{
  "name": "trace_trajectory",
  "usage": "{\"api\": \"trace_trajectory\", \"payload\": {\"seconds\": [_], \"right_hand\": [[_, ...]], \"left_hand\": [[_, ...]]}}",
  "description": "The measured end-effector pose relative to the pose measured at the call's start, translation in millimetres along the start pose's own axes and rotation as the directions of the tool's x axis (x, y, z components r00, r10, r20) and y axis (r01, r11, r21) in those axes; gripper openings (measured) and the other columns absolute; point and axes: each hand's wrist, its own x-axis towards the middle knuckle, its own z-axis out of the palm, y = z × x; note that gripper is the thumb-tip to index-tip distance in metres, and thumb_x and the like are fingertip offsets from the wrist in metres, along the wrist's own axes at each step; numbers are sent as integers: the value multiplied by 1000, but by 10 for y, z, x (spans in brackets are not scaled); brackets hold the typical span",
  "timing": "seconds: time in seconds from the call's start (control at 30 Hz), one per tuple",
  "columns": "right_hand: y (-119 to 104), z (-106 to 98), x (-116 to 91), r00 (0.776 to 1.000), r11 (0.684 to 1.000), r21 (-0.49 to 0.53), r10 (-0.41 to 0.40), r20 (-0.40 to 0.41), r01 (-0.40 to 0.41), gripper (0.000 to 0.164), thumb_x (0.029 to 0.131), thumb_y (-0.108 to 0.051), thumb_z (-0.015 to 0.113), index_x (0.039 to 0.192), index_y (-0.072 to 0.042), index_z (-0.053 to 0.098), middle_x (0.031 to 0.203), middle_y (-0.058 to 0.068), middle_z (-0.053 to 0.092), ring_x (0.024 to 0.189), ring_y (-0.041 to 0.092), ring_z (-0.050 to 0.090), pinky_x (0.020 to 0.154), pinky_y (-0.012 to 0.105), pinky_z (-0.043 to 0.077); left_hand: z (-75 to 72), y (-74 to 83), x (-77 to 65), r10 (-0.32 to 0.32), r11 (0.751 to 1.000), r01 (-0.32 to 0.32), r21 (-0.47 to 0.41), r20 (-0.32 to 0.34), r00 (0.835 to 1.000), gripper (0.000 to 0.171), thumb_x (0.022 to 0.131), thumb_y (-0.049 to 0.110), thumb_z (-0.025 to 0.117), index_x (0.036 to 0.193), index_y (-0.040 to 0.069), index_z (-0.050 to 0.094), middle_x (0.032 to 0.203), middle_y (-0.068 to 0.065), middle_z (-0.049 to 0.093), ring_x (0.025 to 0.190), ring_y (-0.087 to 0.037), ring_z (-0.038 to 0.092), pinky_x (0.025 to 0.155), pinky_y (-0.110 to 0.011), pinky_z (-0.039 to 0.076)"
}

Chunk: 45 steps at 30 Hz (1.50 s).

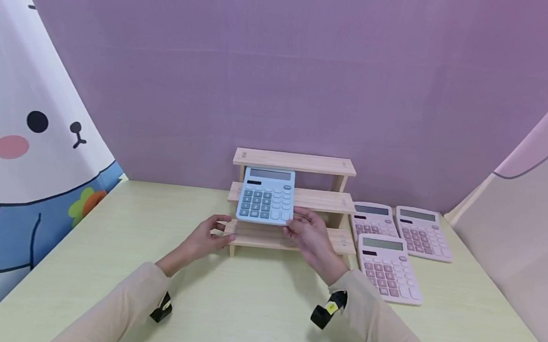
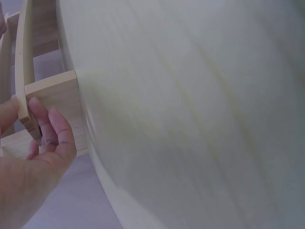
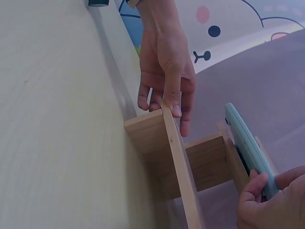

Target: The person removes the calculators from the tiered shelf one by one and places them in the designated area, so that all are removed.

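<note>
A blue calculator (image 1: 267,196) leans back at the middle step of a small three-tier wooden shelf (image 1: 288,237), its keys facing me. My right hand (image 1: 314,242) pinches its lower right corner; in the right wrist view the thumb and fingers lie on opposite faces of the calculator (image 3: 252,148). At the left end of the lowest board, my left hand (image 1: 206,238) grips the wood. The left wrist view shows that hand (image 2: 47,148) with its thumb on one side of the board (image 2: 26,81) and fingers on the other.
Three pink calculators lie on the table to the right of the shelf: one in front (image 1: 388,268), two behind it (image 1: 372,217) (image 1: 422,233). A purple cloth (image 1: 282,74) hangs at the back. Printed cartoon cloth (image 1: 33,182) stands along the left side.
</note>
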Motion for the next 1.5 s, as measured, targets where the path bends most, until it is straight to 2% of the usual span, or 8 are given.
{"api": "trace_trajectory", "payload": {"seconds": [0.37, 0.73, 1.5], "right_hand": [[-5, -27, -26, 1000, 999, 34, 5, 4, -5, 44, 82, 15, 46, 125, 9, 37, 99, 11, 53, 73, 14, 53, 67, 21, 48], [-14, -45, -63, 1000, 999, 42, 15, 17, -15, 46, 82, 15, 46, 126, 9, 36, 100, 10, 53, 77, 14, 54, 69, 21, 49], [-51, -90, -140, 1000, 999, 44, 26, 7, -26, 44, 82, 14, 47, 125, 7, 39, 95, 7, 55, 78, 15, 55, 73, 22, 49]], "left_hand": [[-2, -2, 15, -13, 1000, 13, 9, 0, 1000, 56, 86, 14, 63, 133, -1, 37, 114, -21, 45, 79, -15, 59, 75, -36, 55], [-1, 4, 6, -8, 1000, 8, 7, 1, 1000, 57, 87, 14, 62, 133, -1, 35, 115, -23, 45, 80, -15, 59, 76, -39, 55], [0, -12, 23, -12, 1000, 12, 18, -3, 1000, 54, 87, 15, 62, 132, 0, 37, 114, -22, 47, 82, -16, 59, 76, -36, 55]]}}
